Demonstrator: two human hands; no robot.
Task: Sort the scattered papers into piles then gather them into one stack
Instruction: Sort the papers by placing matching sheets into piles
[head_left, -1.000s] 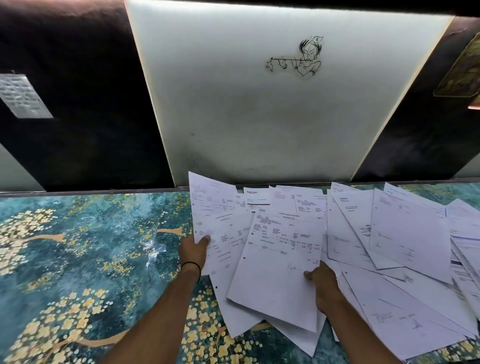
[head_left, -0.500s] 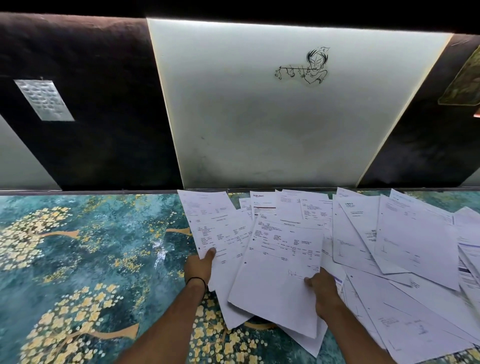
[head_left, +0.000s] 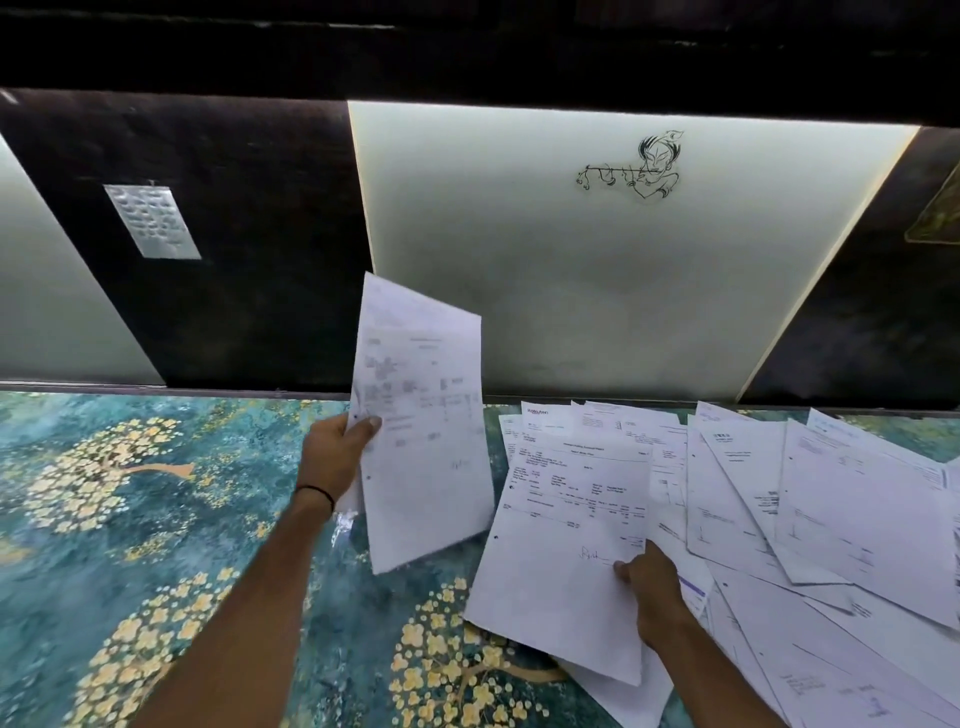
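Our left hand (head_left: 336, 457) pinched one sheet (head_left: 423, 415) at its edge, thumb on top, and held it upright over the table (head_left: 130, 493). Our right hand (head_left: 653, 590), at 4 o'clock from it, gripped the top sheet (head_left: 566, 545) of the papers (head_left: 857, 519), which lay spread toward 3 o'clock.

The left hand (head_left: 332, 457) grips a raised sheet (head_left: 426, 431); right hand (head_left: 652, 587) pinches a page (head_left: 566, 545).

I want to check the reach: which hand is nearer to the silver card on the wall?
Left. The left hand, holding a raised sheet, is below and right of the card; the right hand, much farther right, grips a low sheet.
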